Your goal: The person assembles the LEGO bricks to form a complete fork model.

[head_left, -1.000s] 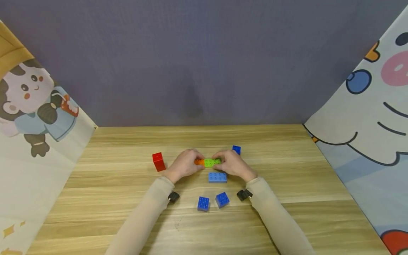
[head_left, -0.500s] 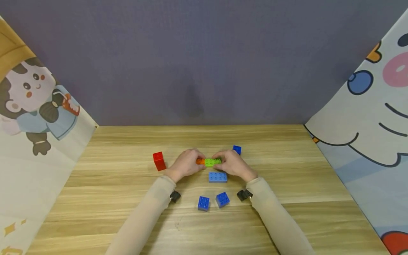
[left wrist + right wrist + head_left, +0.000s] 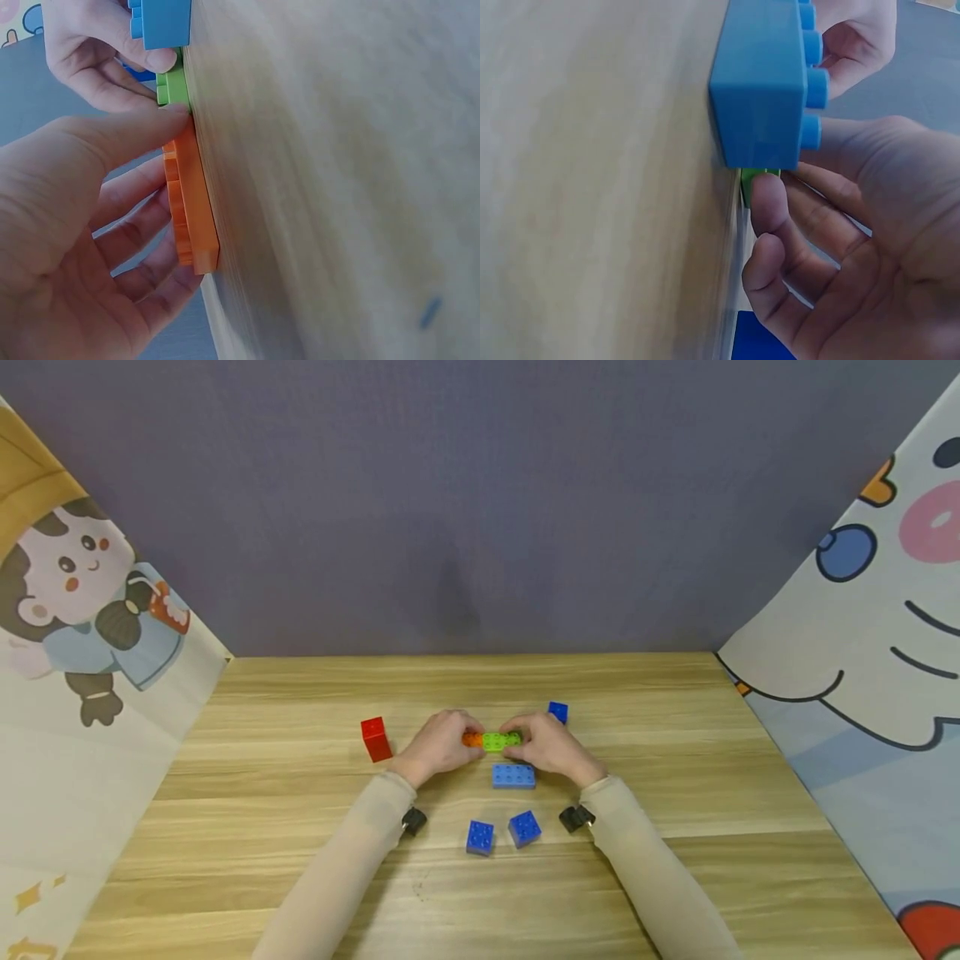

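Note:
At the middle of the table, an orange toy brick [image 3: 196, 202] and a lime green toy brick [image 3: 497, 742] lie end to end, studs up. My left hand [image 3: 441, 743] pinches the orange brick, its thumb [image 3: 135, 135] near the seam between the two. The green brick's right end is pinched by my right hand [image 3: 551, 745]; fingers cover part of it. Just in front of the green brick sits a light blue brick [image 3: 513, 777], large in the right wrist view and touched by neither hand as far as I can tell.
A tall red brick [image 3: 376, 740] stands left of the left hand. Two dark blue bricks, one [image 3: 480, 838] beside the other [image 3: 524, 829], lie nearer the front. Another dark blue brick [image 3: 557, 712] is partly hidden behind the right hand. A grey wall [image 3: 472, 527] rises behind the table.

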